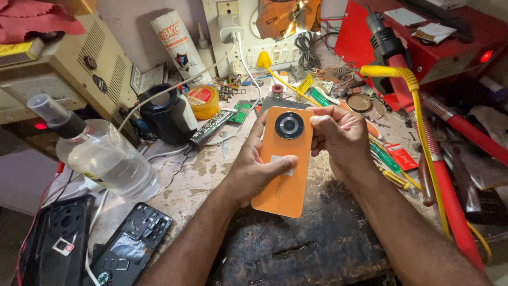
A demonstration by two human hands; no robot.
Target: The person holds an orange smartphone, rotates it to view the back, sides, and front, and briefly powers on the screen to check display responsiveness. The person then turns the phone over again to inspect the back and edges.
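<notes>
A: Containers first?

B: Clear plastic bottle (pixel 100 153) is lying tilted at the left of the surface (pixel 206 175), with clear liquid inside and a black collar under its clear cap. Round yellow tin (pixel 203 101) is sitting behind it, red label on the lid; can't tell what's in it. Black jar-like pot (pixel 168 115) is standing just beside the tin.

A: Hands?

B: Both are holding the orange phone back cover (pixel 282 159) above the middle of the surface, camera ring facing up. Left hand (pixel 253 172) is wrapping the cover's left edge, its grip closing on it, thumb pressing a small pale sticker. Right hand (pixel 341 139) is pinching the top right corner, thumb beside the camera ring.

A: Labels, packages?

B: White rolled packet (pixel 180 45) with red print is leaning against the wall. Small red flat pack (pixel 400 156) is lying right of the hands.

A: Clutter?

B: Two opened black phones (pixel 95 246) are lying bottom left. Screwdrivers (pixel 389 164) are crowding the right side. Yellow hose (pixel 418 122) is arching across them. Black glue tube (pixel 210 130) is lying near the pot.
</notes>
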